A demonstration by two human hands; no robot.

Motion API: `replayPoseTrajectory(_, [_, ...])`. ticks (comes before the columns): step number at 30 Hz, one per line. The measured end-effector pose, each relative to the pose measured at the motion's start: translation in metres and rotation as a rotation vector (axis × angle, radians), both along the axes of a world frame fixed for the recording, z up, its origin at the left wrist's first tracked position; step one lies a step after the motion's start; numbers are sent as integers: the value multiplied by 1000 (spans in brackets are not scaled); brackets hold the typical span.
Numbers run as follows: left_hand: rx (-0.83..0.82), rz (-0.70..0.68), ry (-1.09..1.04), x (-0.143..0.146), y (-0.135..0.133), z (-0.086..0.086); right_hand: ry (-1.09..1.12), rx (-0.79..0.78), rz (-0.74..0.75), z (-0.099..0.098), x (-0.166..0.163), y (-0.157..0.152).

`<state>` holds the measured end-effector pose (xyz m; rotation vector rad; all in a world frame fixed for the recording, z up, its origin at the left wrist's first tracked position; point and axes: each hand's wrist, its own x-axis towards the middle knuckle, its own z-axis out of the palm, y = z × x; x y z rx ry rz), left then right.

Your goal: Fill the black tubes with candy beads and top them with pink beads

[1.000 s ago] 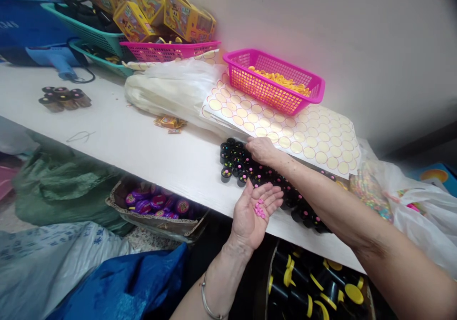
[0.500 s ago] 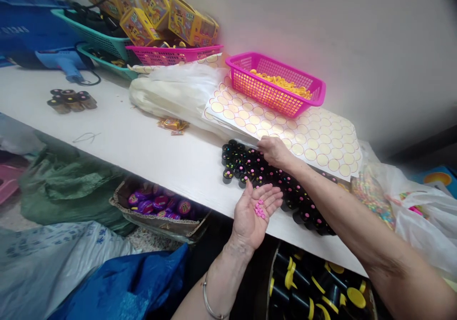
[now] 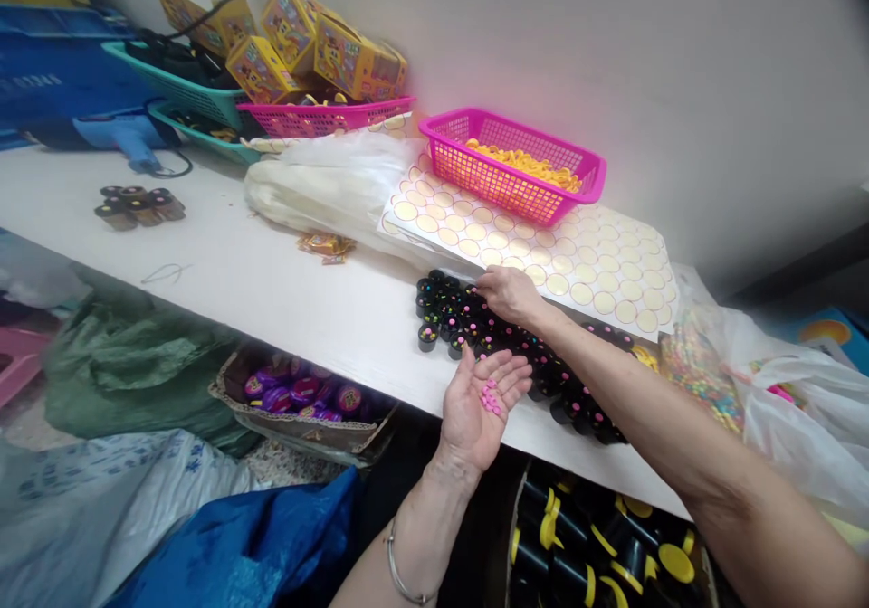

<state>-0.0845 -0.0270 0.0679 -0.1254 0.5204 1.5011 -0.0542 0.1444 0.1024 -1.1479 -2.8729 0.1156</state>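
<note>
My left hand (image 3: 475,409) is turned palm up, fingers loosely stretched, and holds a small heap of pink pellets (image 3: 490,397) in its palm. It hovers at the table's front edge, before the rows of small black cups (image 3: 449,323). Many cups show pink pellets and other coloured bits inside. Over the back left rows, my right hand (image 3: 509,294) is closed in a pinch, with its fingertips close above a cup. Whatever lies between those fingertips is too small to make out. My right forearm hides part of the cups.
Behind the cups lie sticker sheets (image 3: 590,264) under a pink basket (image 3: 590,194) of yellow rings. A plastic bag (image 3: 305,187) and small packets (image 3: 327,246) lie left. Bags of coloured bits (image 3: 699,373) stand right. Below the table are boxes of purple containers (image 3: 299,395) and black, yellow-lidded containers (image 3: 577,545).
My right hand has shifted slightly left across the cups, with its fingertips now close over one. My left hand stays palm up with the pink pellets. The view has tilted slightly.
</note>
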Motion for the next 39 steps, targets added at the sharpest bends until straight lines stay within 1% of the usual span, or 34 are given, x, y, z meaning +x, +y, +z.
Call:
replayPoseTrajectory(3, [3,3,0,0,1,0,-136,15,-26,1,-16,3])
replayPoseTrajectory(6, [4,2,-3,-1,1,0,-209,7,-50,0,-21,3])
replayPoseTrajectory(16, [4,-1,-17,-4,-1,1,-198,55,-96,-12,-25,4])
replayPoseTrajectory(20, [7,4,-10,-4,-1,1,-229,73,-23,-13,-26,5])
replayPoseTrajectory(27, [11,4,9,-2,0,0,-313,102,195,-3,-28,12])
replayPoseTrajectory(31, [13,3,4,-2,0,0,-362,108,235,1,-29,15])
replayPoseTrajectory(34, [14,4,5,-2,0,0,-348,110,260,1,-27,14])
replayPoseTrajectory(39, [25,10,11,-3,0,-2,-274,89,208,-3,-15,13])
